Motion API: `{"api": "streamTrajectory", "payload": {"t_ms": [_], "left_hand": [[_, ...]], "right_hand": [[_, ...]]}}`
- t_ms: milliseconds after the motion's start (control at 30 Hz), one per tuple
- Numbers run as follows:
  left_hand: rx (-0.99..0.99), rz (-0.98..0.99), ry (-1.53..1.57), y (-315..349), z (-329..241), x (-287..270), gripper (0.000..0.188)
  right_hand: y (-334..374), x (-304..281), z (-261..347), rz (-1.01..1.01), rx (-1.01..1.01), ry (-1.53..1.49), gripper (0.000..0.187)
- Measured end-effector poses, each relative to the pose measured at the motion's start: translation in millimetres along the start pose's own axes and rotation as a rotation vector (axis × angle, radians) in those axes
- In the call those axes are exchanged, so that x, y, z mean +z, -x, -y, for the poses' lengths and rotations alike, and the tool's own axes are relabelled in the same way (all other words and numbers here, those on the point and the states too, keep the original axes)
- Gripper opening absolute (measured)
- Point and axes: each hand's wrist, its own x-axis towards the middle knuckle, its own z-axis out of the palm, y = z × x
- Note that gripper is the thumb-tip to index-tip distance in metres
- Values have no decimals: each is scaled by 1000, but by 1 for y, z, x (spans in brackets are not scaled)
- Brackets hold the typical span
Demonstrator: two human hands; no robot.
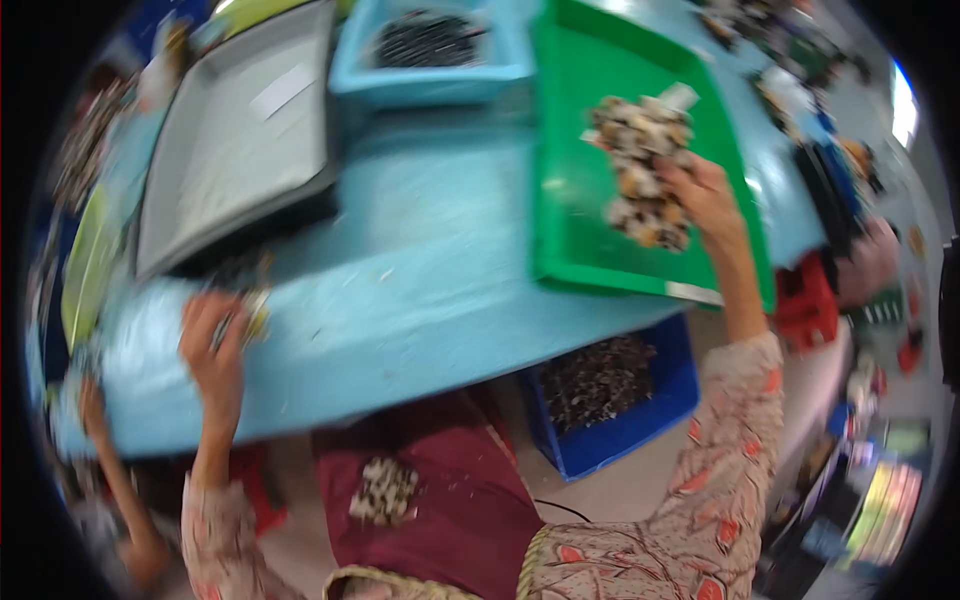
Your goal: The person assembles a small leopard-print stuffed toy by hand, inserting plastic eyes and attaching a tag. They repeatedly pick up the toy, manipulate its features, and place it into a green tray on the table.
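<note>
My right hand (703,190) is over the green tray (585,265) on the right, fingers bent in at the edge of a heap of small mottled pieces (645,150) in cream, brown and black. Its fingertips are closed among them; what they pinch is too blurred to name. My left hand (213,332) is low over the left side of the table, fingers curled together. Whatever it holds is hidden. Beside it lies a small cluster of yellowish and dark bits (257,312). On my dark red apron (440,480) rests a little pile of cream pieces (384,491).
A grey tray (215,160) with a white slip stands at the left. Behind, a light blue bin (430,92) holds dark slim pieces (430,40). Below the blue table (430,230) is a blue bin (640,430) of dark scraps. Another person's arm (125,480) shows at the left.
</note>
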Motion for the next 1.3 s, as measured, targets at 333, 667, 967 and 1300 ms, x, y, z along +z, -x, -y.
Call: {"api": "streamTrajectory", "payload": {"t_ms": [333, 667, 967, 1300], "left_hand": [[-20, -3, -71, 4, 15, 6, 9], [41, -133, -67, -1, 5, 20, 25], [27, -390, 56, 1, 20, 1, 23], [-155, -312, 59, 38, 52, -41, 17]], "right_hand": [[58, 58, 119, -179, -317, 272, 24], [26, 185, 148, -18, -380, -85, 8], [-215, 190, 97, -133, -450, 634, 22], [-252, 194, 82, 586, -184, 664, 27]]}}
